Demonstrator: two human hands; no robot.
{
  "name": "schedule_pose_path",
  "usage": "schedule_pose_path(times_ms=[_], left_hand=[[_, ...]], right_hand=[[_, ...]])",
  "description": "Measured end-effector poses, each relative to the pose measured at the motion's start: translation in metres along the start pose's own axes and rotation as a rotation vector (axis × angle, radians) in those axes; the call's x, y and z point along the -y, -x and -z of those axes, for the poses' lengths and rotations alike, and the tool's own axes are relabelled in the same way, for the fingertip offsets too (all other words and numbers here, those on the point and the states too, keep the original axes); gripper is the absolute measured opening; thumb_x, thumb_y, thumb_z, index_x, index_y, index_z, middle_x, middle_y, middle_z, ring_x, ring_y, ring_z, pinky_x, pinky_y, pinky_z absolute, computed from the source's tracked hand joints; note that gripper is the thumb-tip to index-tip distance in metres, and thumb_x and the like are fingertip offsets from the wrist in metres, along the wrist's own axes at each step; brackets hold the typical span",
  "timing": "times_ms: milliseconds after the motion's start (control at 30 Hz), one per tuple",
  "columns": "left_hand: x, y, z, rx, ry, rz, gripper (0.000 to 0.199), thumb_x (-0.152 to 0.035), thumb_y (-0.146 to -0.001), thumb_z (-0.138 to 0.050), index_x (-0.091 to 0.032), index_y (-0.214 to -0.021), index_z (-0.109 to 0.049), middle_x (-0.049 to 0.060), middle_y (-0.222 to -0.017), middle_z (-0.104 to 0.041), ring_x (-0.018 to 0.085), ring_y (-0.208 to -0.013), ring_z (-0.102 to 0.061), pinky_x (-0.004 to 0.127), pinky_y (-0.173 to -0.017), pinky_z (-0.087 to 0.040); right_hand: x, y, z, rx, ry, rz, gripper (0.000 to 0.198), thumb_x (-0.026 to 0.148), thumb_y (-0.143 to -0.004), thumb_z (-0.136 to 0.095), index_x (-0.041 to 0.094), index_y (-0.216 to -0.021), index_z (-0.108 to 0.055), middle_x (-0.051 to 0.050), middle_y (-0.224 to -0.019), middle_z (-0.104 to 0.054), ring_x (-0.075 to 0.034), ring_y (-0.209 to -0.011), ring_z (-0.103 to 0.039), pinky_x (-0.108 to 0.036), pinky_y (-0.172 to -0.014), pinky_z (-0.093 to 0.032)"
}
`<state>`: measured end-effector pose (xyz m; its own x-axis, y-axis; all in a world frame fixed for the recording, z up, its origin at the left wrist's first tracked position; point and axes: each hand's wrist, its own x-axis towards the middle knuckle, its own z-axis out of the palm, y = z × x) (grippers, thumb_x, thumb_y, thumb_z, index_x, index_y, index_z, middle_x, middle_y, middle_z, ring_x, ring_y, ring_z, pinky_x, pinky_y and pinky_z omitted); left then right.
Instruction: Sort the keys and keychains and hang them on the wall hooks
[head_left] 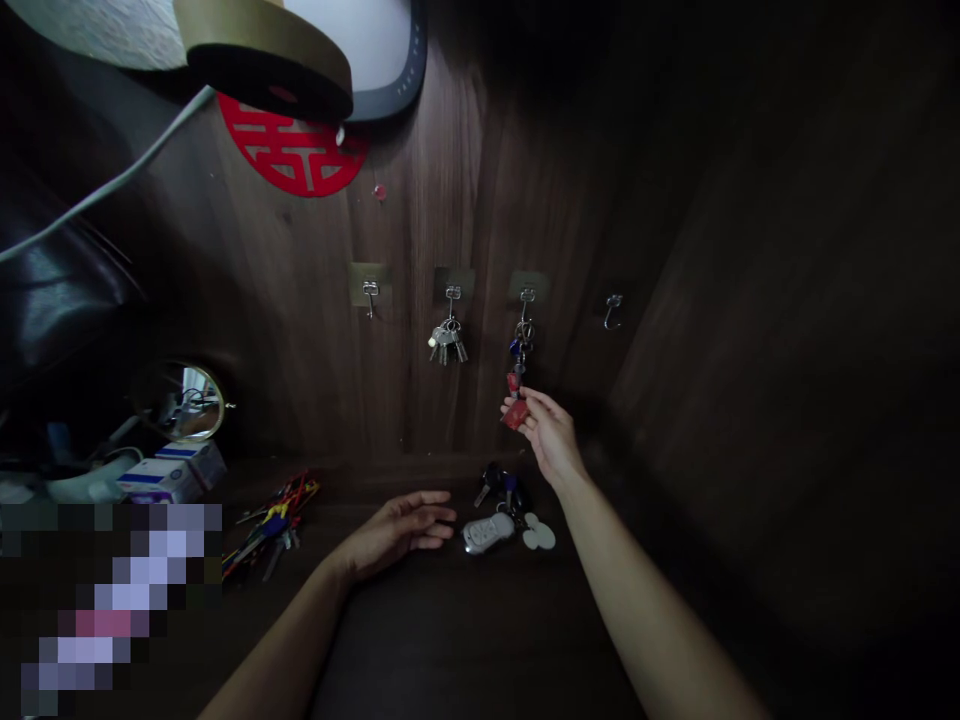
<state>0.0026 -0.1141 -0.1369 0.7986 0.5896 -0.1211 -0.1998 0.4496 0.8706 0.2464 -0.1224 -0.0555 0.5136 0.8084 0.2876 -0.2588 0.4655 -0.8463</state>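
Note:
My right hand (551, 435) is closed on a red tag (515, 413) at the lower end of a key bunch (523, 338). That bunch hangs from the third wall hook (527, 297) and has a blue piece and another red piece on it. Over the surface below, my left hand (405, 525) is held with fingers stretched out and nothing in them. Just right of its fingertips lies a silver remote fob (488, 534), with black-headed keys (491, 483) and pale round tags (538, 532) around it. A second key bunch (448, 342) hangs from the hook (453, 293) to the left.
Bare hooks are at the far left (370, 298) and far right (613, 311). A colourful key pile (274, 520) lies left, near white-and-blue boxes (169, 475) and a round mirror (196, 402). Above are a red paper cutout (307, 165) and a white cable (112, 185).

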Motion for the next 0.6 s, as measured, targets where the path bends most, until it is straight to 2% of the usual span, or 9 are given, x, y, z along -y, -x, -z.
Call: schedule_pose_path(times_ms=[267, 600], left_hand=[[0.001, 0.0, 0.001, 0.003, 0.0, -0.002, 0.04, -0.02, -0.074, -0.068, -0.014, -0.113, -0.058, 0.014, -0.11, -0.062, 0.017, -0.087, -0.064, 0.031, -0.082, -0.045], [0.002, 0.0, 0.001, 0.003, -0.007, -0.004, 0.041, -0.021, -0.074, -0.069, -0.014, -0.113, -0.058, 0.014, -0.11, -0.062, 0.017, -0.087, -0.064, 0.031, -0.082, -0.044]], right_hand=[[-0.015, 0.012, 0.005, -0.053, -0.014, -0.103, 0.03, 0.032, -0.06, -0.074, 0.02, -0.082, -0.059, -0.001, -0.068, -0.071, -0.018, -0.068, -0.069, -0.027, -0.063, -0.052], [-0.033, 0.034, 0.013, -0.035, 0.047, -0.174, 0.024, 0.031, -0.067, -0.067, 0.021, -0.088, -0.059, -0.003, -0.077, -0.071, -0.019, -0.077, -0.068, -0.031, -0.072, -0.051]])
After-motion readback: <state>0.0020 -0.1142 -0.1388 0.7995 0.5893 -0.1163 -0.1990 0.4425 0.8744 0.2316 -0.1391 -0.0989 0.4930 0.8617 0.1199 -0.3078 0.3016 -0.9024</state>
